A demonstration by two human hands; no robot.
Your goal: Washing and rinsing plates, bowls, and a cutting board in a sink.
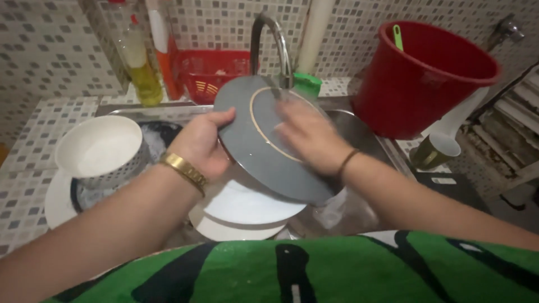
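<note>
At the far left, a white bowl (98, 147) sits upside-up in a perforated metal colander (115, 171) on the tiled bench (25, 185), with a white plate edge under it; a knock from the left forearm could tip that stack, since the arm passes just beside it. The left hand (199, 147) grasps the rim of a dark grey plate (264, 143) with a thin pale ring, thumb on the upper face, holding it tilted over the sink (359, 132) beneath the tap (269, 39). That grip looks thin: the plate is wet and held by one edge only, so it may slip and drop onto the white plates (247, 210) stacked right below, chipping either. The right hand (306, 134) lies flat and blurred on the plate's face, fingers spread, rubbing rather than gripping; a hard push here could lever the plate out of the left hand. The plate's upper edge is close to the tap spout and could strike it. Further right, a red bucket (421, 78) stands at the sink's edge, and a small olive cup (435, 150) sits beside it, well apart from both hands.
</note>
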